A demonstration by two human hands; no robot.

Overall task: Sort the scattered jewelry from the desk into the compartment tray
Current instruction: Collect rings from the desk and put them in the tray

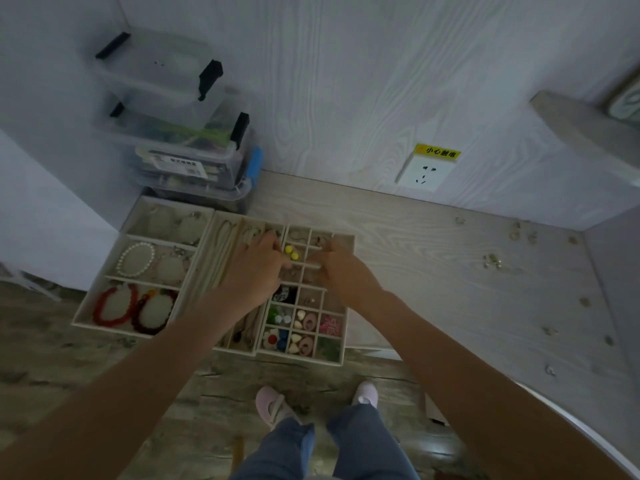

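On the desk's left end sit two cream trays side by side: a wide-cell bracelet tray (pixel 104 308) and a small-cell compartment tray (pixel 341 348), its near end overhanging the desk edge. Left hand (pixel 258 271) and right hand (pixel 341 268) both hover over the compartment tray's middle cells, fingers curled and fingertips close together near a divider; cannot tell whether either pinches anything, too small and dim. The hands cover several middle cells.

Compartment tray contents visible:
- yellow beads (pixel 291 252) in a cell between the two hands
- pink bow piece (pixel 330 325) in a near-right cell
- red, white and blue studs (pixel 277 337) in near-left cells
- pink oval pieces (pixel 306 332) beside white drop shapes
- cord necklaces (pixel 225 251) in the long left channel, partly under the left forearm

Bracelet tray: pearl bracelet (pixel 136 259) in the middle row, red bead bracelet (pixel 114 306) and dark red bracelet (pixel 154 313) in the near row.

Scattered jewelry (pixel 491 261) lies loose on the desk (pixel 433 271) well right of the trays, small pale bits strung along the right side and far corner, nothing between them and the trays.

Behind the trays, stacked clear storage boxes (pixel 183 143) with black latches stand against the wall. Wall socket (pixel 424 173) with a yellow warning label (pixel 438 152) sits right of them. Below: pink slippers (pixel 273 403), jeans.
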